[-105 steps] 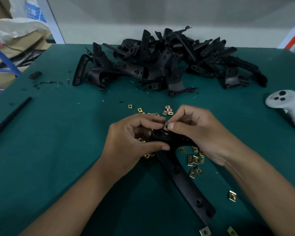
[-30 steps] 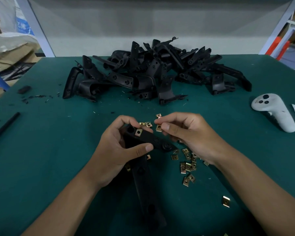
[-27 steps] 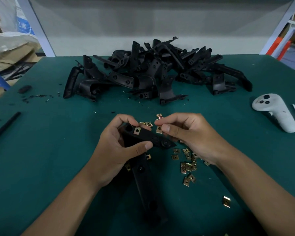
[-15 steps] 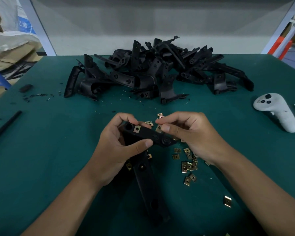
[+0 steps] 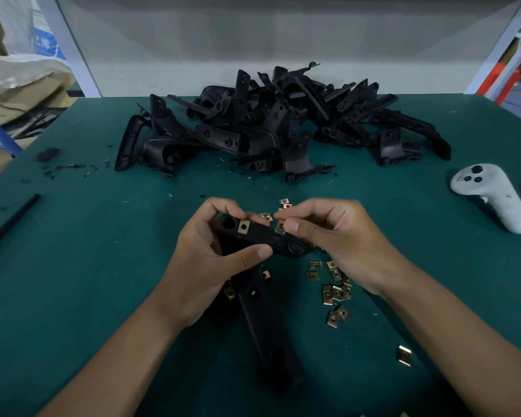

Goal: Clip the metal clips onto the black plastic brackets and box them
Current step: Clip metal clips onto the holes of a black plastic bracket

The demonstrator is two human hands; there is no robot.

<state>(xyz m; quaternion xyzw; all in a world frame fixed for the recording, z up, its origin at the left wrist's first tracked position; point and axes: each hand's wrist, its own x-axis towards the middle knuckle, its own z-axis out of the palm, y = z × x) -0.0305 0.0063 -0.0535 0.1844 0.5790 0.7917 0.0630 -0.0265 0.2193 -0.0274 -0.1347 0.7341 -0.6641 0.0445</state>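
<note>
My left hand (image 5: 205,260) grips a black plastic bracket (image 5: 262,296) by its short upper arm; the long arm hangs down toward me. One brass-coloured metal clip (image 5: 243,226) sits on that upper arm near a round hole. My right hand (image 5: 340,245) pinches a second metal clip (image 5: 280,227) between thumb and forefinger against the bracket's top edge. Several loose clips (image 5: 333,288) lie on the green table (image 5: 88,281) under and right of my hands. No box is in view.
A big heap of black brackets (image 5: 277,124) fills the back middle of the table. A white handheld controller (image 5: 494,197) lies at the right. A black rod (image 5: 9,224) lies at the left edge, with black scraps (image 5: 47,154) beyond it. Sacks and cartons stand off the table's left.
Since 3.5 s ago my left hand has turned the bracket so its upper arm, with one clip on it, faces up. In the last second my right hand brought a clip down to the bracket's edge.
</note>
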